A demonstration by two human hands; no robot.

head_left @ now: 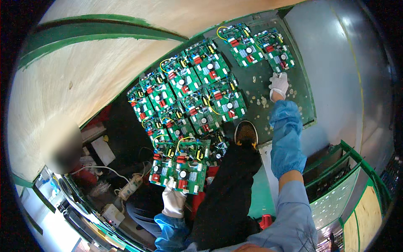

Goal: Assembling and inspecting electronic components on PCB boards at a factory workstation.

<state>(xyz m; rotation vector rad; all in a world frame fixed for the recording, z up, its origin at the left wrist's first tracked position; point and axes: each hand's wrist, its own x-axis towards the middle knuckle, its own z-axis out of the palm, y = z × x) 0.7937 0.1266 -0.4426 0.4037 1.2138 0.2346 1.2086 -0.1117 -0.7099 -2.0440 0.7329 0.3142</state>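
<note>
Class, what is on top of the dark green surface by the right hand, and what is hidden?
Green circuit boards and pale spots show on the surface; the white-gloved right hand is at the near edge of one board. Whatever lies beneath the boards is covered.

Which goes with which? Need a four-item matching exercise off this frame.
1. left hand
2. right hand
3. shoe
4. sleeve cover on the right arm

A. blue
B. at the near end of the rightmost circuit board
C. dark, with a pale rim
D. holding the circuit boards nearest the body

Pairs: 1-D, 2-B, 3-C, 4-A
</note>
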